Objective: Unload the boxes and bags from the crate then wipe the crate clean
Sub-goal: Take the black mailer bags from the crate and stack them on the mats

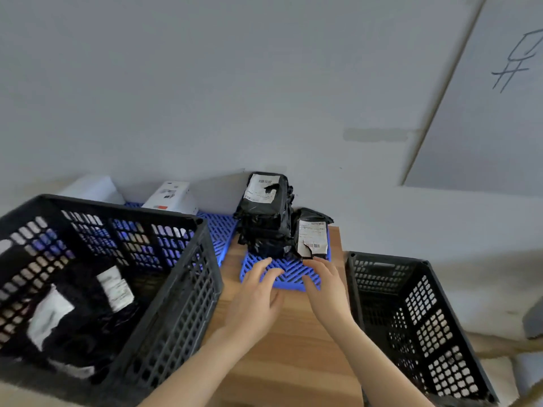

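The large black crate point(188, 289) was seen at the left of the wooden table point(288, 353), with black mailer bags point(88, 318) bearing white labels lying loose inside it. Those bags were judged to be light, soft and slippery-skinned; a grasp across the bulk of each, not on the torn labels, was thought best.

Just beyond the crate, a stack of unloaded bags point(264, 218) was set on a blue slatted mat point(289, 274), with one bag point(312, 235) leaned against it. The left hand point(255, 295) and right hand point(326, 286) were held spread and empty at the mat's near edge. White boxes point(172, 196) were placed by the wall, and a second crate point(411, 318) stood at the right.
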